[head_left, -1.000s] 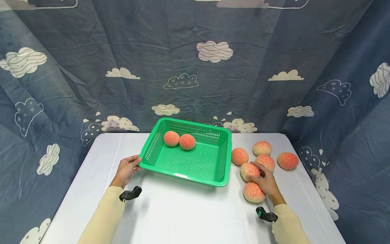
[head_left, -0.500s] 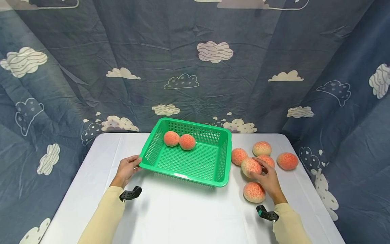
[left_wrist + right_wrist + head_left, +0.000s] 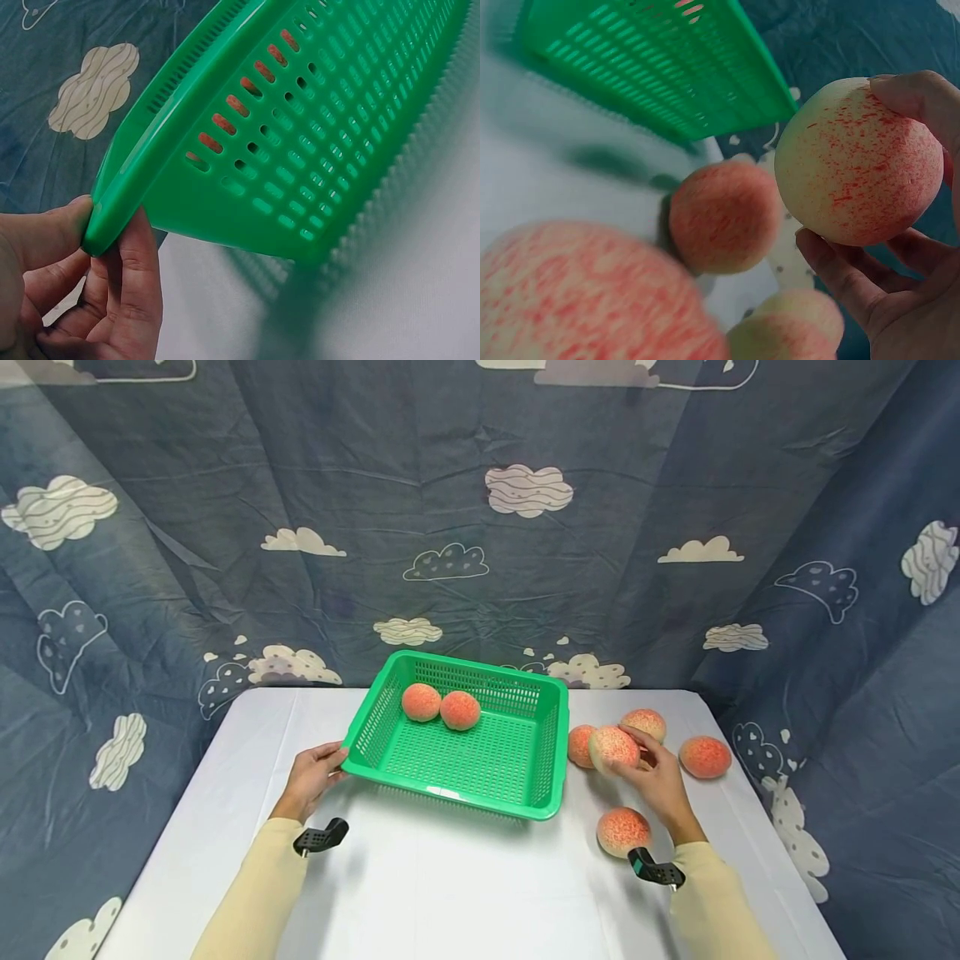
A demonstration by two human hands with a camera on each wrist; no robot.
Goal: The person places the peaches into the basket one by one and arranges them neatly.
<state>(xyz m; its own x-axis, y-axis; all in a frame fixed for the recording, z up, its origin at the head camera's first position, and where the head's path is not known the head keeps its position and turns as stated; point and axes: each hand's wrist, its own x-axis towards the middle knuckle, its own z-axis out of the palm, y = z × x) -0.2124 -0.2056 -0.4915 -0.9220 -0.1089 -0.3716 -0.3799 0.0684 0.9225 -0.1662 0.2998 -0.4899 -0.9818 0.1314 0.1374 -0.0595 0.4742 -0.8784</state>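
Observation:
A green perforated plastic basket [image 3: 465, 789] stands at the table's middle, with two reddish peaches [image 3: 441, 706] inside near its back left. My left hand [image 3: 311, 779] pinches the basket's front left corner; in the left wrist view the thumb lies on the outside of the rim [image 3: 124, 195] and fingers curl beneath it. My right hand [image 3: 655, 781] holds a pale, red-speckled peach [image 3: 859, 161] between thumb and fingers, raised above the table to the right of the basket. Behind that peach another one [image 3: 580, 746], partly hidden, sits by the basket's right side.
More peaches lie on the white table [image 3: 450, 893]: one at the back [image 3: 647, 723], one at the far right [image 3: 705, 757], and one in front of my right hand [image 3: 623, 832]. A dark cloud-patterned cloth [image 3: 450, 610] hangs behind and at both sides.
My right hand has lifted the speckled peach off the table and moved it up and slightly back. The left hand and basket have stayed in place.

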